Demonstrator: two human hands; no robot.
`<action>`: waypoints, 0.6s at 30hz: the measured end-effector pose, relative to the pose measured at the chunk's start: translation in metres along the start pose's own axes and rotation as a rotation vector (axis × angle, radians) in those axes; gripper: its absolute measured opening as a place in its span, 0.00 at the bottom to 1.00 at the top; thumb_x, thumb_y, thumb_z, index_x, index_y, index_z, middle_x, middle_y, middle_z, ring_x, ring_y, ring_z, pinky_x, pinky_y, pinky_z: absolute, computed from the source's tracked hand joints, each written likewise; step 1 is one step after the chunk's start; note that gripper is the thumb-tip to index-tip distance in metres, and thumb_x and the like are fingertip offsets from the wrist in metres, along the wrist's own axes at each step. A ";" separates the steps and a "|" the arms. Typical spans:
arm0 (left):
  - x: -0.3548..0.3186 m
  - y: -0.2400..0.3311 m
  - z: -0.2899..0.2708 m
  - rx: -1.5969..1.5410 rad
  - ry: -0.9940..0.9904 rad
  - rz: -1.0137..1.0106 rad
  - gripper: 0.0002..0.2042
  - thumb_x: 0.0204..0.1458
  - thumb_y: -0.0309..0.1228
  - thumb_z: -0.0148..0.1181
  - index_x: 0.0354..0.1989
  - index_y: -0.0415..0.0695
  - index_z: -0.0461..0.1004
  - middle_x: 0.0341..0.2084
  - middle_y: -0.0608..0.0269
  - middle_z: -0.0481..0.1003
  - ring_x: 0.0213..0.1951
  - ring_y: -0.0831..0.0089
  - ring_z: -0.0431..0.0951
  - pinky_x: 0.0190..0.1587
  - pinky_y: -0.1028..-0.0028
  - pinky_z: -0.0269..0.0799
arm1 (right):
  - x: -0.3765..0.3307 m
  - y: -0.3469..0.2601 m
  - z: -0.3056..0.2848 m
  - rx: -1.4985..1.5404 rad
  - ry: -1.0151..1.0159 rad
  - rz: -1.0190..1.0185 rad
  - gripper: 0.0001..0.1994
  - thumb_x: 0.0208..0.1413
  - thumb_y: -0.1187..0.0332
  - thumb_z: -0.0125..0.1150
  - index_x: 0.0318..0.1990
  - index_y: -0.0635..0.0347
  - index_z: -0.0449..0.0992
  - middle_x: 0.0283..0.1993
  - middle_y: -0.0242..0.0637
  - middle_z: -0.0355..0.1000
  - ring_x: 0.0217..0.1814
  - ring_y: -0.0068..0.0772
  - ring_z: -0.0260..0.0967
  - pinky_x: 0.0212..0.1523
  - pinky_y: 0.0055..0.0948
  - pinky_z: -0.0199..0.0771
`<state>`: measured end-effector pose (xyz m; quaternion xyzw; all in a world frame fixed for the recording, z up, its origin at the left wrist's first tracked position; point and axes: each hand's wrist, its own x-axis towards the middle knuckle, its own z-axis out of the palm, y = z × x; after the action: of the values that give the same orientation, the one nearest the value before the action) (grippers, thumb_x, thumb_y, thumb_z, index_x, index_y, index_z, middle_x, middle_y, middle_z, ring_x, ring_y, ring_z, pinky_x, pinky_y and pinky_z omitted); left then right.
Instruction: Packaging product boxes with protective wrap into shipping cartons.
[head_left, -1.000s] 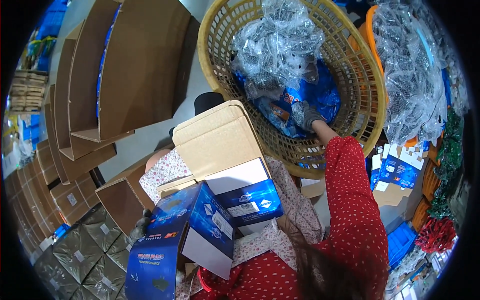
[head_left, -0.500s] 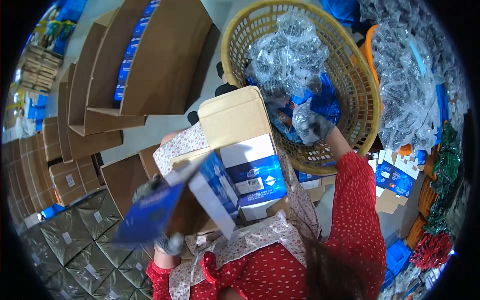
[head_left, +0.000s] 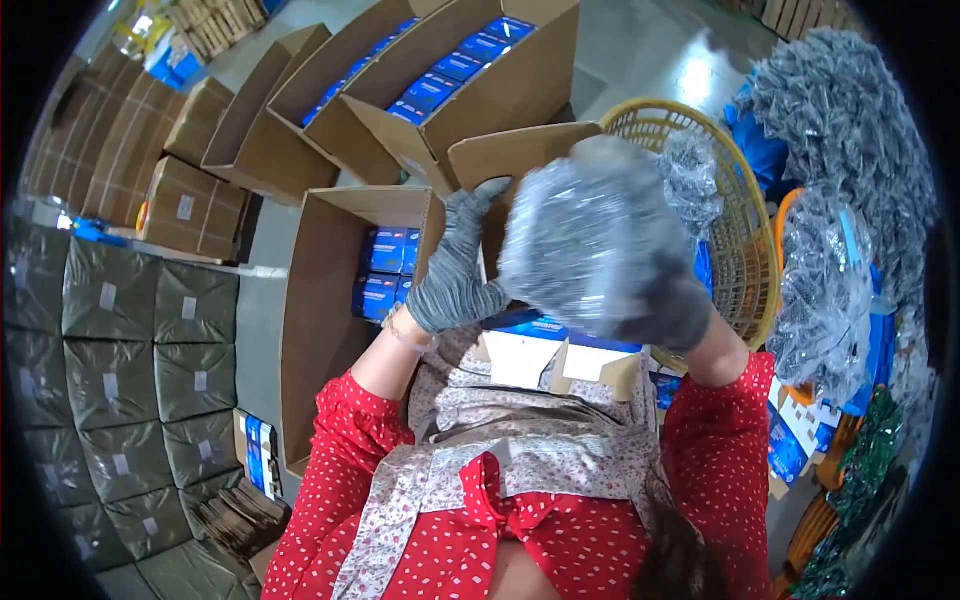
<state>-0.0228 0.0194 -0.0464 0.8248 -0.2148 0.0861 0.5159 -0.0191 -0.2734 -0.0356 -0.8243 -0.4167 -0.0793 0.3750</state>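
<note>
My right hand (head_left: 668, 308), in a grey glove, grips a clear plastic bag of dark parts (head_left: 590, 235) and holds it up in front of me, blurred by motion. My left hand (head_left: 455, 270), also gloved, rests against the raised flap of a small open cardboard box (head_left: 520, 160) on my lap. The box's white and blue lower flaps (head_left: 540, 345) show just below the bag. My red dotted sleeves and patterned apron fill the bottom of the view.
A yellow wicker basket (head_left: 745, 250) with more bagged parts stands to the right, with piles of bags (head_left: 840, 120) beyond it. Large open cartons (head_left: 330, 280) holding blue boxes lie left and ahead. Flat wrapped bundles (head_left: 130, 350) cover the floor at left.
My right hand left the basket and brought a bag of parts up over the box. The blue box in my left hand is gone; that hand now holds the cardboard box flap.
</note>
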 end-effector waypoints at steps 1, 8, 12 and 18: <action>-0.004 0.000 -0.003 -0.085 -0.021 -0.053 0.44 0.42 0.38 0.71 0.66 0.38 0.53 0.63 0.47 0.58 0.65 0.54 0.57 0.68 0.60 0.50 | 0.049 -0.017 0.013 -0.119 -0.014 -0.068 0.26 0.50 0.69 0.61 0.59 0.59 0.67 0.57 0.51 0.67 0.54 0.50 0.70 0.56 0.42 0.70; -0.018 0.000 -0.023 -0.226 -0.114 0.035 0.49 0.38 0.33 0.74 0.68 0.40 0.49 0.64 0.51 0.56 0.66 0.57 0.57 0.69 0.63 0.51 | 0.115 -0.058 0.028 -0.510 -0.295 -0.162 0.20 0.53 0.70 0.55 0.55 0.62 0.69 0.54 0.54 0.67 0.49 0.52 0.71 0.52 0.45 0.72; -0.017 0.000 -0.027 -0.290 -0.171 0.026 0.52 0.40 0.33 0.74 0.71 0.41 0.43 0.69 0.52 0.51 0.69 0.58 0.53 0.70 0.63 0.47 | 0.131 -0.058 0.034 -0.483 -0.549 -0.079 0.22 0.53 0.72 0.52 0.57 0.65 0.68 0.57 0.58 0.66 0.58 0.56 0.67 0.58 0.44 0.68; -0.018 -0.009 -0.031 0.035 -0.170 0.150 0.51 0.43 0.43 0.72 0.71 0.42 0.45 0.69 0.53 0.51 0.70 0.58 0.49 0.71 0.61 0.44 | 0.130 -0.057 0.041 -0.520 -0.799 0.018 0.20 0.53 0.70 0.52 0.55 0.64 0.69 0.56 0.54 0.67 0.55 0.52 0.69 0.57 0.42 0.70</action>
<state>-0.0327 0.0550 -0.0462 0.8197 -0.3172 0.0578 0.4734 0.0137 -0.1425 0.0245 -0.8603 -0.4874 0.1456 -0.0329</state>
